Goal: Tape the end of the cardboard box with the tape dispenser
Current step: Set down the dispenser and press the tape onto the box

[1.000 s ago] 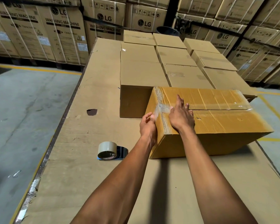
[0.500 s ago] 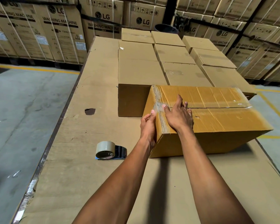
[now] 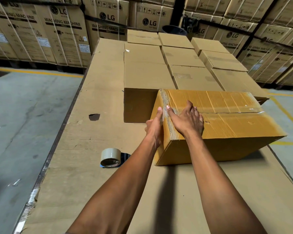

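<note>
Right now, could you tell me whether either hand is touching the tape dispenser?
Apart. The head view shows the tape dispenser lying alone on the cardboard-covered table, while the left hand and right hand press on the yellow box.

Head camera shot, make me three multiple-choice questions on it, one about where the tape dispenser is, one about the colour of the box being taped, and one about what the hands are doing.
1. Where is the tape dispenser?
A. In the left hand
B. Lying on the cardboard-covered table, to the left of the box
C. On top of the box

2. What colour is the cardboard box?
A. Yellow-brown
B. White
C. Blue

3. What are the hands doing?
A. Hanging clear of the box
B. Lifting the box
C. Pressing on the box's left end

Answers: 1 B, it lies untouched on the table. 2 A, its faces show yellow-brown. 3 C, the left hand and right hand lie flat at the taped edge.
</note>
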Available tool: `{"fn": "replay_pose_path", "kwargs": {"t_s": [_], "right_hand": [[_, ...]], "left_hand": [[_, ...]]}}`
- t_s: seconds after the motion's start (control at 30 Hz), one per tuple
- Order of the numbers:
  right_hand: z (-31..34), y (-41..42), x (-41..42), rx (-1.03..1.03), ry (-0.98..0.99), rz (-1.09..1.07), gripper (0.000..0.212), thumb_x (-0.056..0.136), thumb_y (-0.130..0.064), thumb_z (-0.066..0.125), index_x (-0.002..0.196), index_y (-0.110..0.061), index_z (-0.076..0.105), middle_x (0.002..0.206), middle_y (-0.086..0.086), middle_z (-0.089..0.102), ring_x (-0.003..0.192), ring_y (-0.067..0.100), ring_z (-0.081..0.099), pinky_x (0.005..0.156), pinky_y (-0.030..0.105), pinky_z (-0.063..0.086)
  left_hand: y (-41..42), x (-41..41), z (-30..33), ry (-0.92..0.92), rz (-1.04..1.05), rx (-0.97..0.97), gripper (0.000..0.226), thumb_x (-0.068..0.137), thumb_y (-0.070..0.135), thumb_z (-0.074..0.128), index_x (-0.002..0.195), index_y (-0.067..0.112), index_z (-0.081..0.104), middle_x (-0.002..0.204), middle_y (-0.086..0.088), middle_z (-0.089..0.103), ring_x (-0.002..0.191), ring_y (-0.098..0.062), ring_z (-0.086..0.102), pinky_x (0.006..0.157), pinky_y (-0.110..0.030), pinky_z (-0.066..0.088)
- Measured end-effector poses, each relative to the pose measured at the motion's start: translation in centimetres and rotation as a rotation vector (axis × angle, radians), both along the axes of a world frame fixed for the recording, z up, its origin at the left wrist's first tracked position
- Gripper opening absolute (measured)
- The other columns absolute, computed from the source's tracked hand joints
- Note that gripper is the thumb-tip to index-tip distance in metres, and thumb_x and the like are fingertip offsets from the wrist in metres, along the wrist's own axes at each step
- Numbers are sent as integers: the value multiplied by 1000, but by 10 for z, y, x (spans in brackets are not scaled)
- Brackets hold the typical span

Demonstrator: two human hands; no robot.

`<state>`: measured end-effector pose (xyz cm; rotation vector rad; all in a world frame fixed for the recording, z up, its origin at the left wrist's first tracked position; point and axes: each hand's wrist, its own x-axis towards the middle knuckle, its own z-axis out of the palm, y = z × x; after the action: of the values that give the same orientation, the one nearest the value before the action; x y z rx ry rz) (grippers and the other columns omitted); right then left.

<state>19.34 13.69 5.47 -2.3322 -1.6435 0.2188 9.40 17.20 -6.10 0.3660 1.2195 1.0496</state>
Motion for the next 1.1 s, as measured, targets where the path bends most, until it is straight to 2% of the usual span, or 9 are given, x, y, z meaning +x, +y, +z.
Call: {"fn": "replay_pose_path", "kwargs": {"t_s": [0.07, 0.2, 0.3, 0.37, 0.47, 0.63, 0.73, 0.87, 1.1], "right_hand": [[1, 4, -1, 32, -28, -8, 114, 86, -93, 29, 167, -14, 17, 173, 12, 29, 158, 33, 28, 125, 53, 25], [0, 8, -1, 80, -16, -27, 93, 95, -77, 45, 165, -20, 23, 169, 10, 34, 152, 34, 35, 119, 53, 30], [-2, 9, -3, 114, 13, -33, 71, 104, -53, 52, 163, -26, 24, 168, 7, 36, 151, 33, 36, 117, 52, 31], [-1, 8, -4, 161, 25, -44, 62, 106, -36, 55, 161, -28, 27, 165, 7, 41, 149, 32, 40, 115, 52, 33], [-1, 5, -5, 221, 41, -57, 62, 103, -20, 58, 158, -28, 31, 157, 7, 50, 144, 31, 46, 113, 51, 37], [6, -4, -6, 323, 129, -81, 46, 104, -26, 61, 147, -21, 47, 145, 8, 62, 134, 31, 56, 109, 49, 45], [12, -18, -13, 419, 127, 10, 36, 104, -26, 62, 139, -24, 53, 139, 7, 63, 118, 27, 64, 91, 48, 58], [9, -39, -48, 532, 148, 232, 24, 105, -20, 60, 128, -24, 60, 132, 6, 63, 95, 16, 61, 68, 36, 60], [-41, -69, -116, 473, 93, 607, 24, 101, -4, 59, 121, -13, 69, 117, 5, 67, 107, 21, 62, 82, 35, 58]], "left_hand": [[9, 1, -13, 29, -9, -15, 116, 40, 108, 83, 118, 23, 85, 126, -17, 85, 108, -41, 85, 101, -59, 68], [-16, -13, 26, 19, -67, 20, 79, 85, 80, 78, 125, 12, 84, 119, -17, 87, 109, -38, 86, 97, -52, 71], [-20, -17, 27, 53, -82, 14, 57, 111, 60, 64, 133, 9, 76, 127, -17, 84, 116, -33, 83, 82, -39, 66], [-22, -19, 29, 61, -85, -2, 52, 114, 54, 63, 136, 7, 72, 131, -15, 82, 116, -30, 80, 79, -36, 60], [-30, -29, 39, 99, -93, -44, 42, 117, 44, 62, 140, 9, 70, 137, -11, 78, 117, -25, 70, 94, -37, 49], [-51, -50, 56, 60, -111, -13, 20, 121, 39, 55, 126, 23, 66, 119, 3, 74, 129, -24, 68, 119, -51, 49], [-63, -69, 56, 150, -104, 104, 8, 119, 29, 62, 119, 25, 69, 124, 4, 72, 114, -18, 69, 106, -42, 53], [-74, -110, 50, 304, -46, 221, 13, 116, 23, 66, 106, 27, 72, 107, 4, 73, 98, -15, 65, 80, -31, 50], [-97, -174, 23, 732, -106, 309, 11, 113, 28, 69, 112, 20, 76, 112, -1, 78, 113, -31, 75, 100, -40, 56]]}}
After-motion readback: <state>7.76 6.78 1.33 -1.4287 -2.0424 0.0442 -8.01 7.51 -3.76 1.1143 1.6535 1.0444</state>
